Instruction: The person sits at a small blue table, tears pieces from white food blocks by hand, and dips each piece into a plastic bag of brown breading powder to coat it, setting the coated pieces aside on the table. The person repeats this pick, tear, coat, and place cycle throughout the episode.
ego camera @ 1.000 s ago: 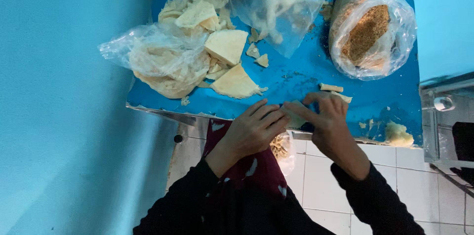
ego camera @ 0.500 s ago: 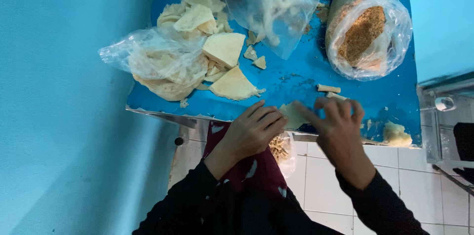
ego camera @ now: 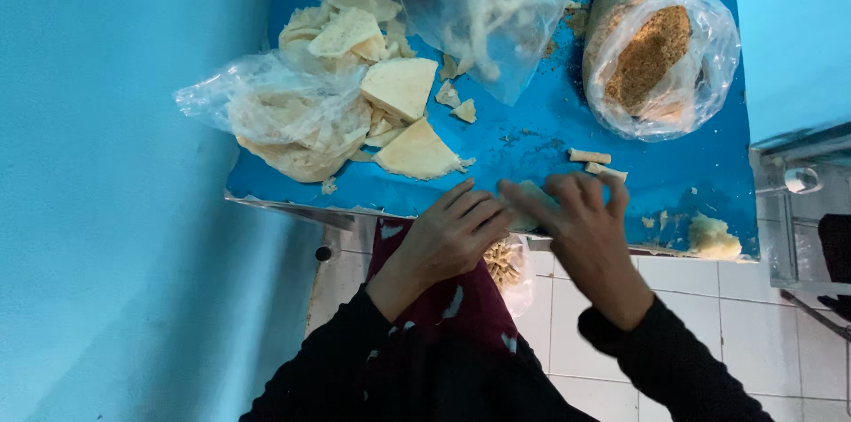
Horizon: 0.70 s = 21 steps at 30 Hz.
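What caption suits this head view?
Two hands meet over a pale piece at a blue table's edge, near bagged wedges.

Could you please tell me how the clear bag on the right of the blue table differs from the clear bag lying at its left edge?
The right bag holds brown crumbs and a pale block; the left bag holds pale, crumpled sheets. The right bag sits rounded and full; the left bag lies flatter and spread out. The right bag stands apart; the left bag adjoins loose pale wedges. Both are clear plastic on the blue table, beyond both hands.
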Tool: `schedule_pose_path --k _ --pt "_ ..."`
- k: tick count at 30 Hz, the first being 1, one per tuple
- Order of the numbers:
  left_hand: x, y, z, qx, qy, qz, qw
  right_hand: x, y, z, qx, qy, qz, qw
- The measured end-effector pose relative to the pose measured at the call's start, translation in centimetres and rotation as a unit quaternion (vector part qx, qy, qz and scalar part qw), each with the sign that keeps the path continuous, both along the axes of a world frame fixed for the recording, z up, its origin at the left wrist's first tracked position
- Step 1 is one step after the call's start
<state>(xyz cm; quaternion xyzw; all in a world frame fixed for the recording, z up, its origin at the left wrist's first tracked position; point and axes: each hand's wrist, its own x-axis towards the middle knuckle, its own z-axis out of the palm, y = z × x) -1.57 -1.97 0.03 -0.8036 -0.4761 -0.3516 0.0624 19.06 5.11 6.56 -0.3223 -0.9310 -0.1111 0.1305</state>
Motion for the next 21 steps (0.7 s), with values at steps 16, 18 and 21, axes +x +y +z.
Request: schedule_pose_path --k 16,18,21 --pt "0.0 -0.1 0.0 -0.033 -0.059 -0.009 0.998 3.3 2.7 -0.4 -0.033 0.041 -0.054 0.997" --pt "-0.2 0.1 -0.1 -0.032 -0.067 -0.014 0.997 4.0 5.9 0.4 -0.055 0.109 -0.072 0.99" --pt "-0.1 0.1 -0.2 -0.034 -0.07 -0.017 0.997 4.3 11.3 1.9 -0.036 0.21 -0.013 0.977"
